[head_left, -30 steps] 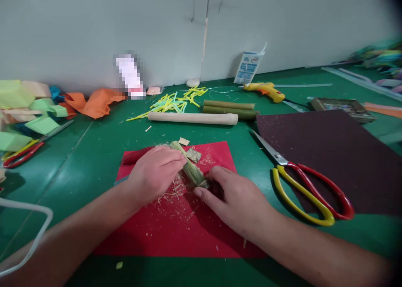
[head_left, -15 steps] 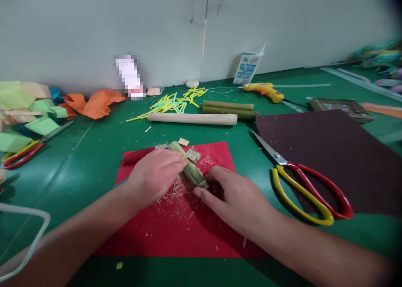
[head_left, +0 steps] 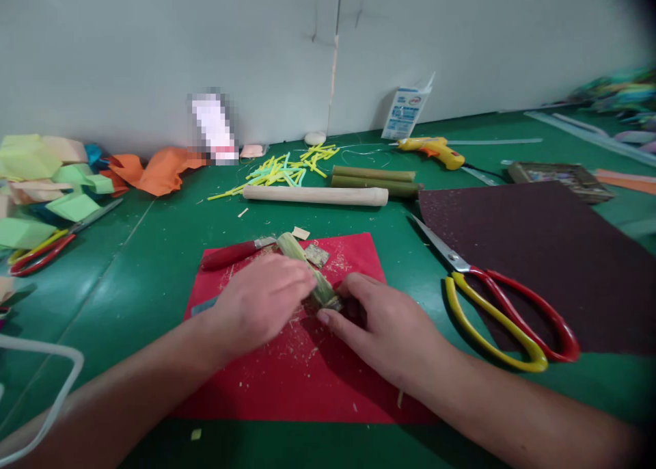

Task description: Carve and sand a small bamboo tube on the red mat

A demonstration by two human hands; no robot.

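Note:
A short green bamboo piece (head_left: 292, 245) lies slantwise over a red sheet (head_left: 287, 400) strewn with pale shavings. My right hand (head_left: 376, 318) grips its near end between thumb and fingers. Across its side rests my left hand (head_left: 266, 291), fingers curled together and pressed downward; whatever is under them is hidden. A red-handled carving tool (head_left: 230, 255) lies just beyond the left hand, its metal end close to the bamboo. A small grey speckled square (head_left: 316, 255) and a little pale wood chip (head_left: 301, 233) sit beside the bamboo's far end.
Big red-and-yellow scissors (head_left: 492, 305) lie open at right, partly over a dark sheet (head_left: 527, 243). Behind are a pale wooden stick (head_left: 315, 195), green bamboo lengths (head_left: 376, 182), yellow strips (head_left: 277, 171) and a glue gun (head_left: 433, 151). Folded papers (head_left: 66, 182) and another scissors (head_left: 46, 252) are at left.
My left hand has slid along the bamboo toward its near end, uncovering more of the carving tool. My right hand keeps its grip in about the same place.

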